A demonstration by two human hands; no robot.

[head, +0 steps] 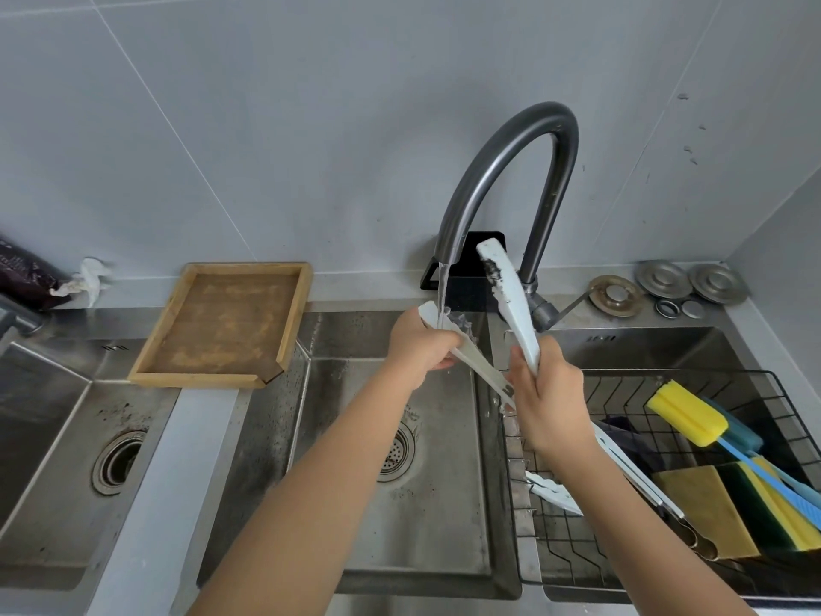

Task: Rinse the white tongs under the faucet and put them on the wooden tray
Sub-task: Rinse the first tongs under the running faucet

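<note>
The left hand (422,344) is curled round one arm of the white tongs (511,300), holding its tip in the water stream. The right hand (548,393) grips the other arm low down, near where the two arms meet, so that arm points up toward 12 o'clock with dark grime along its upper edge. The tongs are spread wide in a V over the middle sink (426,517), just under the faucet (511,171) spout. Whether the hinge sits inside the right palm is hard to tell, as the fingers cover it.

Judging by their look, the tongs are light, stiff plastic and will be slick when wet, with a springy joint that wants to open. A firm hold near the joint, with both arms pinched together, should keep them from sliding out; the soiled upper arm likely needs rinsing next.

The wooden tray (231,324) lies at 9 o'clock from the hands, resting across the sink edge and the desk, well apart from the tongs. At 3 o'clock a wire basket (768,384) holds a yellow sponge brush (686,413) and flat sponges (728,509).
</note>
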